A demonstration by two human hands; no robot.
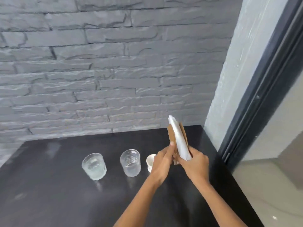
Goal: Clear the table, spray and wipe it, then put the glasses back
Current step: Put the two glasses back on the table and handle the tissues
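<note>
While left hand point(161, 163) and right hand point(195, 166) both grip the napkin holder point(171, 136), that left wrist could easily tip the cup point(150, 160).

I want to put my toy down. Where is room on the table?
The table is bare left of the left glass and behind the right glass, by the wall. Crowded near the cup: left hand and right hand hold napkins.
</note>
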